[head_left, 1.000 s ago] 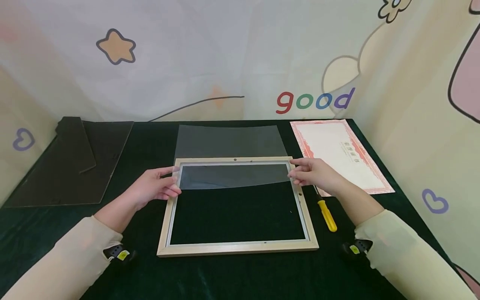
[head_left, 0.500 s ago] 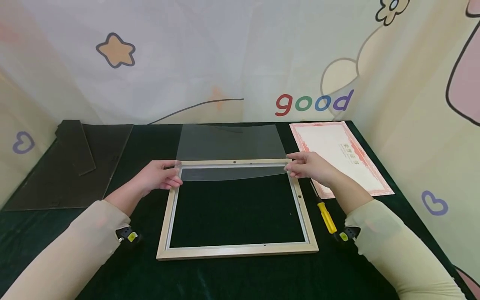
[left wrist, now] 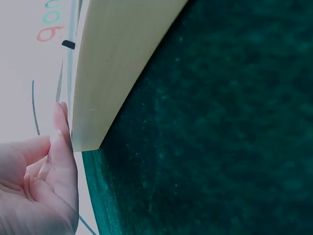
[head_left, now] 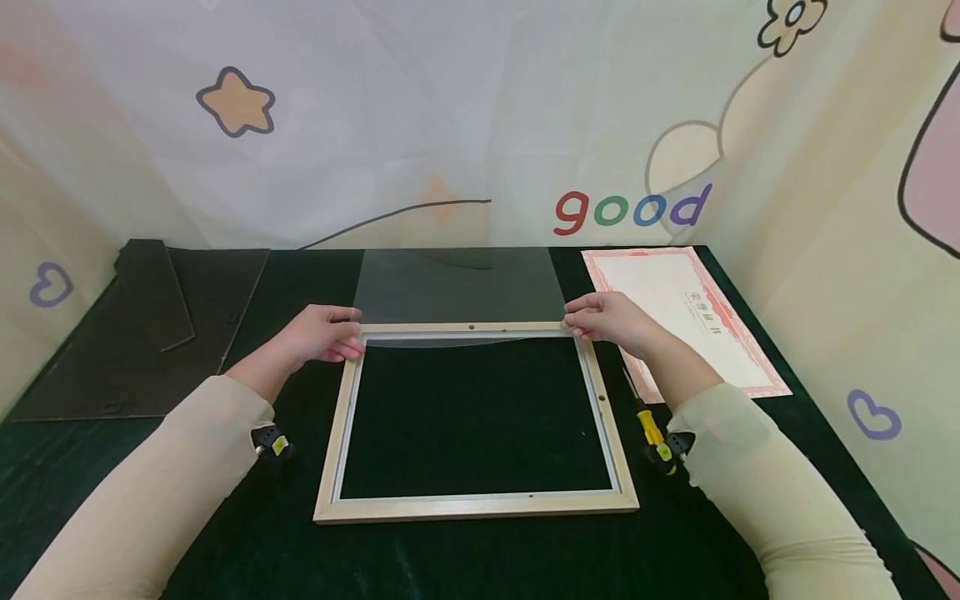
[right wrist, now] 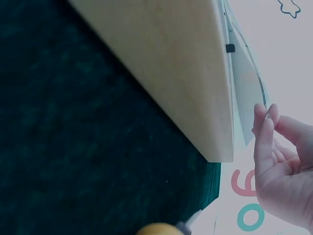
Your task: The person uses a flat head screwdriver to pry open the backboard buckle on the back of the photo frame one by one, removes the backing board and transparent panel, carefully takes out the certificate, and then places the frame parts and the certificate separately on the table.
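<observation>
A clear plastic sheet point(head_left: 459, 287) hangs over the far rail of a pale wooden picture frame point(head_left: 477, 507), its near edge showing just inside the opening. The frame lies flat on the dark green cloth. My left hand point(head_left: 324, 333) pinches the sheet's left edge by the frame's far left corner; in the left wrist view the fingers point(left wrist: 57, 147) are close beside the wood. My right hand point(head_left: 611, 321) pinches the sheet's right edge near the far right corner. In the right wrist view that edge runs up from between the fingertips point(right wrist: 264, 115), apart from the frame.
A black backing board point(head_left: 150, 333) with a folding stand lies at the left. Right of the frame are a certificate sheet point(head_left: 675, 308) with a pink border and a screwdriver point(head_left: 651, 427), its yellow handle partly behind my right wrist's camera. A printed curtain point(head_left: 420, 117) stands behind the table.
Both hands have carried the clear sheet away from me. Its near edge has drawn back from well inside the opening to just inside the far rail. The frame stays put.
</observation>
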{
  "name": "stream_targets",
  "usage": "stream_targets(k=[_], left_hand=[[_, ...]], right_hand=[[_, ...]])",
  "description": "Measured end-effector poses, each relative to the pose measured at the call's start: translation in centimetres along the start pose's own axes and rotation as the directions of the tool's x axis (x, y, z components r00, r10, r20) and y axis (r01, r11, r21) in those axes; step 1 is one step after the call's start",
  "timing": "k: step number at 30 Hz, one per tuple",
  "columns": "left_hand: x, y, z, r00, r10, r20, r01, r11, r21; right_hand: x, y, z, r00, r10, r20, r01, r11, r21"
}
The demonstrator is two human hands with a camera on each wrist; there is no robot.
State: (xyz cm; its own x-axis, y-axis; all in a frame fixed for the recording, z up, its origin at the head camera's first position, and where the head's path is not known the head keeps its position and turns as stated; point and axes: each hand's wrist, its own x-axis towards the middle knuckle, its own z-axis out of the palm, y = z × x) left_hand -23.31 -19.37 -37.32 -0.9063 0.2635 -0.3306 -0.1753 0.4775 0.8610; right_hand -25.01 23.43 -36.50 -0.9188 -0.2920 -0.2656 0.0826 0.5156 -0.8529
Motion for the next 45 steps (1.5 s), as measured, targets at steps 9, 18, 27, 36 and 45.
stream_targets(k=[9,18,27,36,45], left_hand=[[1.2,0.4,0.1,0.996,0.016,-0.086,-0.003,0.989,0.146],[2.4,-0.1,0.1,0.992,0.029,-0.121,0.002,0.969,0.248],[2.4,-0.4,0.1,0.995,0.03,-0.097,-0.004,0.965,0.261],[2.3,-0.3,0.5,0.998,0.026,-0.063,-0.011,0.975,0.223],[2.7,-1.0,0.8,0.998,0.038,-0.047,-0.026,0.97,0.243]], right_hand=[[0.8,-0.3,0.2,1.0,0.01,-0.004,-0.011,0.998,-0.058],[1.4,-0.2,0.4,1.0,-0.03,0.002,0.03,0.985,-0.169],[1.4,0.2,0.7,0.999,-0.03,-0.02,0.024,0.969,-0.245],[1.1,0.7,0.8,1.0,-0.002,-0.004,0.001,0.96,-0.279],[1.3,0.7,1.1,0.999,0.039,0.004,-0.035,0.93,-0.367]])
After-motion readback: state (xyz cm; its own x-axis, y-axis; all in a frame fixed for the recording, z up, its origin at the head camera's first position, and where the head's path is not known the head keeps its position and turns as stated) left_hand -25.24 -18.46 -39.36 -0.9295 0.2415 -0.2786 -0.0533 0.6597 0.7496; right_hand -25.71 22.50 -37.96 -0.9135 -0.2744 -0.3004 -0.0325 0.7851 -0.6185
